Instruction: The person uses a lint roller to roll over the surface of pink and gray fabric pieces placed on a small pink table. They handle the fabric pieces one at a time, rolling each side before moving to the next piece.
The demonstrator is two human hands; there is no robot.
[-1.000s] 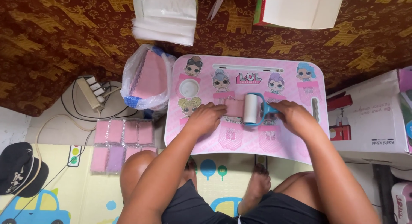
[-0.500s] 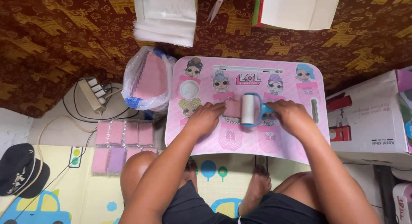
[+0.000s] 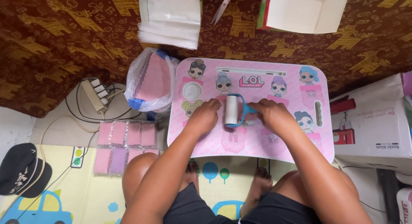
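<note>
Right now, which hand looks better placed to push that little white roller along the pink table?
Probably the right hand: it grips the blue handle of the roller. The left hand lies flat beside it.

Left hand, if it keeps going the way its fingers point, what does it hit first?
The left hand points up and right across the pink lap table. First in line looks like the white roller just beside its fingertips, in a blue handle that the right hand holds. Whether they already touch is unclear.
</note>
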